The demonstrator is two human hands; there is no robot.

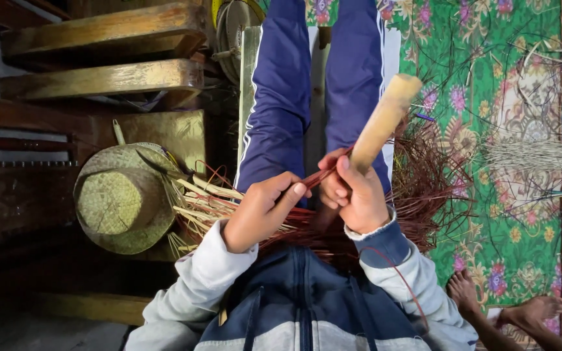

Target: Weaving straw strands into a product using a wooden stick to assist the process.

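Over the blue-and-grey jacket (300,305), the left hand (261,211) pinches a reddish strip (320,174) taut beside the wooden stick (382,123) gripped by the right hand (356,192); keeping that tension should help.

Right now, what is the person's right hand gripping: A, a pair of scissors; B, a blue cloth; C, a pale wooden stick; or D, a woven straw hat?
C: the right hand is closed around the lower end of a pale wooden stick that angles up over the lap, while the woven hat lies untouched off to the left and the left hand pinches reddish strands.
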